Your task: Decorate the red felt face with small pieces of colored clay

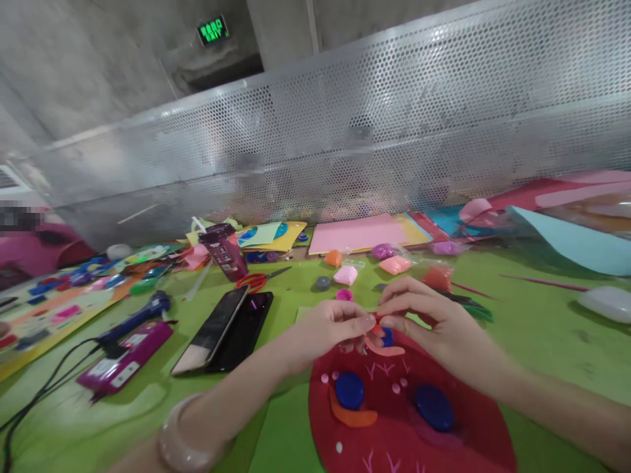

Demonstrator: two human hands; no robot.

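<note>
My left hand [329,326] and my right hand [426,319] meet fingertip to fingertip above the far edge of a red paper shape [444,440]. Together they pinch a small red piece [376,322]. The red shape lies on the green table [542,328] and carries two blue discs [350,389] [434,406], an orange crescent [353,417], a pink crescent [385,351] and small pink dots. A pale bangle [178,439] sits on my left wrist.
Two phones [224,332] lie to the left, beside a purple device [123,358] with black cables and a blue tool [138,316]. Red scissors [259,280], a dark cup [224,251], clay lumps [346,274] and coloured paper sheets [362,233] lie further back, before a perforated metal wall [394,131].
</note>
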